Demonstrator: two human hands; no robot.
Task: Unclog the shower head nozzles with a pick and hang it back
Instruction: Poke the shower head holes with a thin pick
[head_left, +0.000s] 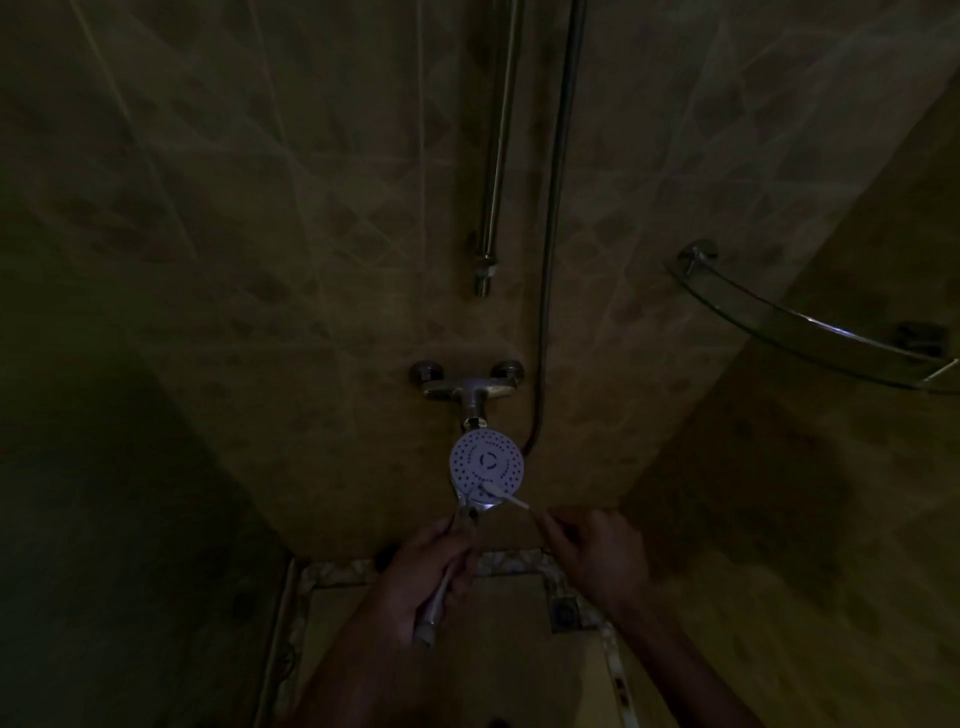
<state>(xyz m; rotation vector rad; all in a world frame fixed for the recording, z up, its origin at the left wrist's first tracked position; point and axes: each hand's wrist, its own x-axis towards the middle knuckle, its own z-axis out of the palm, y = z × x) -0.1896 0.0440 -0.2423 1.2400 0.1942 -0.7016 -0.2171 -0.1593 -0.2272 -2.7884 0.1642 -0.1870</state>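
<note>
Dim tiled shower wall (311, 260); below its mixer tap (467, 387), the left hand (426, 577) grips the shower head (487, 462) handle, the right hand (597, 556) pinches a pick (506, 498) against its nozzle face.

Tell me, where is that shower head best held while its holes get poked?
Probably by the slim handle, from below, as the left hand grips it now. The shower head has a wide flat disc that must stay bare for the pick, held by the right hand; the handle fits curled fingers.

Shower head (487, 462) handle is mostly hidden inside the left hand (431, 577). Pick (503, 495) tip is too small to resolve, possibly touching a nozzle.
</note>
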